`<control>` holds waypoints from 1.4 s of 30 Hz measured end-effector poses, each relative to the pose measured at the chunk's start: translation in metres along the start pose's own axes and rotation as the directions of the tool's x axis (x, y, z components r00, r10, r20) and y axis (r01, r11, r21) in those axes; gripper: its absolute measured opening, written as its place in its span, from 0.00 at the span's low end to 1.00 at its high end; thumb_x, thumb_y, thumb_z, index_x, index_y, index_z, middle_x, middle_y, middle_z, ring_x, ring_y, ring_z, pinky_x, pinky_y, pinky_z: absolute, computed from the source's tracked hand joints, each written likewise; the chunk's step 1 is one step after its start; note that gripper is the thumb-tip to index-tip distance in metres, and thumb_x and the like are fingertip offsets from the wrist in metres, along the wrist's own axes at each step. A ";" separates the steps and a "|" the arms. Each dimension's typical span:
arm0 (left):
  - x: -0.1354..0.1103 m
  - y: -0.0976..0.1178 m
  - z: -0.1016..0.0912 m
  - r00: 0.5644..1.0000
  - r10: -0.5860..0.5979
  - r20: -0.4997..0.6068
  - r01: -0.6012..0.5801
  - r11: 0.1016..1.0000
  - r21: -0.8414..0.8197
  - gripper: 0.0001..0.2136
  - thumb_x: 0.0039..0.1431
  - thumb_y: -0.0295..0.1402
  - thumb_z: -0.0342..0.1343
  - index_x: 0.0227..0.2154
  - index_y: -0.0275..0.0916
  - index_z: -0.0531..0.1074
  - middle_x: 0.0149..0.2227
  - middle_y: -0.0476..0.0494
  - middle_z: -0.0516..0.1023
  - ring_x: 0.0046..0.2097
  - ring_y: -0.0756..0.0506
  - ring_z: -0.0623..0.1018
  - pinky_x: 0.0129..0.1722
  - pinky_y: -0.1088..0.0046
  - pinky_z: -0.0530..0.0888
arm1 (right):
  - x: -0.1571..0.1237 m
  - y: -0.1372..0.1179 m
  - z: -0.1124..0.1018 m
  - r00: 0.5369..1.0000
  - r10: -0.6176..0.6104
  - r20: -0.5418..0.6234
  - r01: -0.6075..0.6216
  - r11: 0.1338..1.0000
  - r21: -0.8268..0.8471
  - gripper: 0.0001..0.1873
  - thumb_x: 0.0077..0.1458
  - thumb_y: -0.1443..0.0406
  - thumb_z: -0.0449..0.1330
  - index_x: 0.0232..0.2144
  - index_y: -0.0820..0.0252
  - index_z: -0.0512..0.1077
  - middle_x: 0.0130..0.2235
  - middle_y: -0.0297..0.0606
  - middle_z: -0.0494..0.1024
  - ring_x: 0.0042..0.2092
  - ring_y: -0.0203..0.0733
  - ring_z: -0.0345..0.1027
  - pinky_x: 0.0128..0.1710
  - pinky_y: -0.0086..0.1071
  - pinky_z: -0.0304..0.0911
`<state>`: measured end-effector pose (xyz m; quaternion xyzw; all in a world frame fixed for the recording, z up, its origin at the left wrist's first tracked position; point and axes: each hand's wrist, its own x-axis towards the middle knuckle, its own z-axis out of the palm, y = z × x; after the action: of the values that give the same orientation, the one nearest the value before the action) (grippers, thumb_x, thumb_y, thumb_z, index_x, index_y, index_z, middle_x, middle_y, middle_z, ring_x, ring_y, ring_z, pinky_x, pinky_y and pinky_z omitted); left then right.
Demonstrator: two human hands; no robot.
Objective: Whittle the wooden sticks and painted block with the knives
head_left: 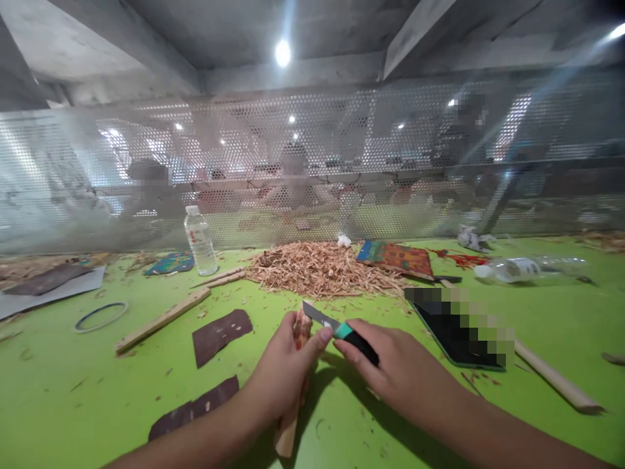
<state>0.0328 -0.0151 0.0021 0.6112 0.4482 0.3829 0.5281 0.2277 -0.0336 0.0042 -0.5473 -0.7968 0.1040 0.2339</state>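
My left hand [286,355] is wrapped round a wooden stick [288,430], whose lower end points toward me over the green table. Its upper end looks reddish and carved. In my right hand [390,358] is a utility knife [359,342] with a black and teal handle. The bare blade [319,315] lies across the top of the stick, its tip pointing left. My left thumb presses close to the blade near the knife's front. My palms hide part of the stick and of the handle.
Wood shavings [317,267] are heaped beyond my hands, before a perforated screen [293,176]. Sandpaper pieces [222,335], a wooden stick [163,319] and an upright bottle [200,241] are at left. A tablet-like device [439,332], a rod [556,378] and a lying bottle [532,268] are at right.
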 end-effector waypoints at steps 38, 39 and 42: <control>-0.001 -0.007 -0.005 0.988 -0.078 0.135 0.070 0.995 0.068 0.23 0.58 0.55 0.60 0.40 0.38 0.69 0.40 0.44 0.78 0.47 0.38 0.75 0.50 0.64 0.68 | -0.002 -0.001 0.000 0.988 -0.093 0.126 0.089 0.995 0.034 0.14 0.68 0.54 0.54 0.36 0.56 0.71 0.34 0.39 0.81 0.33 0.44 0.72 0.31 0.33 0.56; 0.000 -0.007 -0.005 0.990 -0.081 0.115 0.075 0.995 0.059 0.23 0.60 0.56 0.59 0.41 0.38 0.70 0.41 0.43 0.78 0.48 0.37 0.76 0.50 0.64 0.68 | -0.001 -0.002 0.000 0.992 -0.067 0.112 0.063 0.997 0.040 0.14 0.69 0.54 0.53 0.37 0.56 0.72 0.34 0.39 0.81 0.33 0.44 0.72 0.31 0.34 0.56; 0.003 -0.006 -0.002 0.997 -0.061 0.048 0.059 0.998 0.037 0.24 0.63 0.56 0.55 0.44 0.37 0.71 0.45 0.39 0.79 0.52 0.35 0.76 0.52 0.62 0.68 | 0.001 -0.005 -0.002 0.998 -0.003 0.068 0.000 0.999 0.054 0.16 0.70 0.54 0.51 0.37 0.55 0.72 0.34 0.39 0.81 0.32 0.44 0.72 0.31 0.34 0.55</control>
<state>0.0310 -0.0114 -0.0040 0.6161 0.4602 0.3438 0.5390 0.2242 -0.0346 0.0081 -0.5364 -0.8016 0.1436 0.2214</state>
